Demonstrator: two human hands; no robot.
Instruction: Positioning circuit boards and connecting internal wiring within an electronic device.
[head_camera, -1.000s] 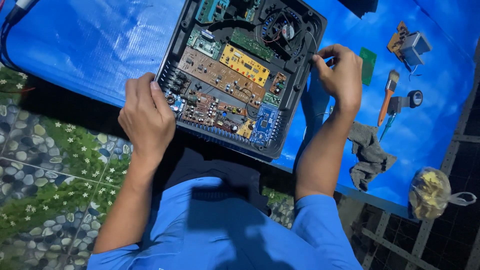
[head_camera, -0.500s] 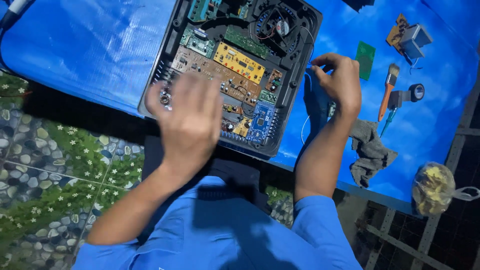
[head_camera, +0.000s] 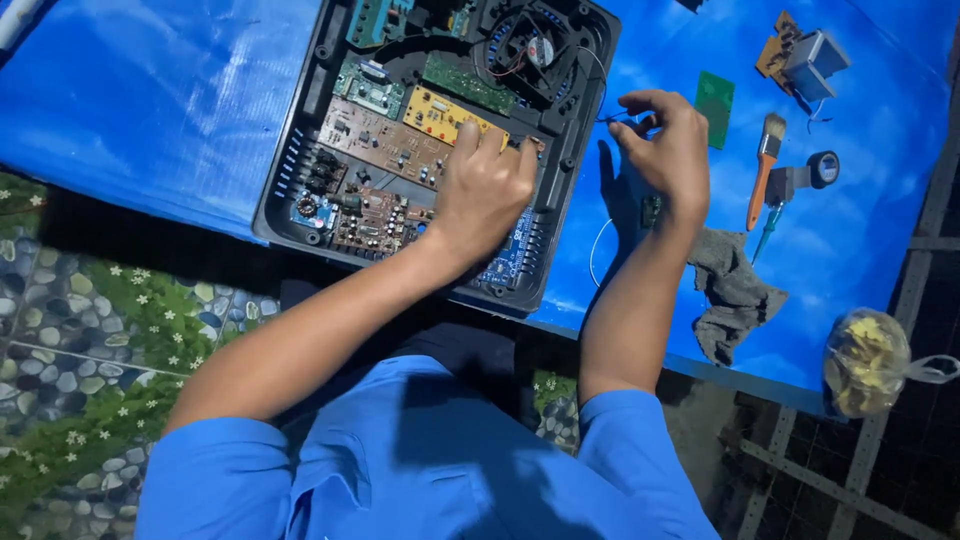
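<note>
The left hand (head_camera: 485, 190) is resting palm-down, fingers loosely spread and gripping nothing, on the circuit boards (head_camera: 400, 150) inside the open black case (head_camera: 300, 170) on the blue sheet (head_camera: 150, 100), while the right hand (head_camera: 665, 150) is pinching a thin wire (head_camera: 612, 118) at the case's edge, seemingly positioning it, which calls for steady fingers.

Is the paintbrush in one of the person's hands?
No, the paintbrush lies alone on the blue tarp, right of the right hand.
</note>
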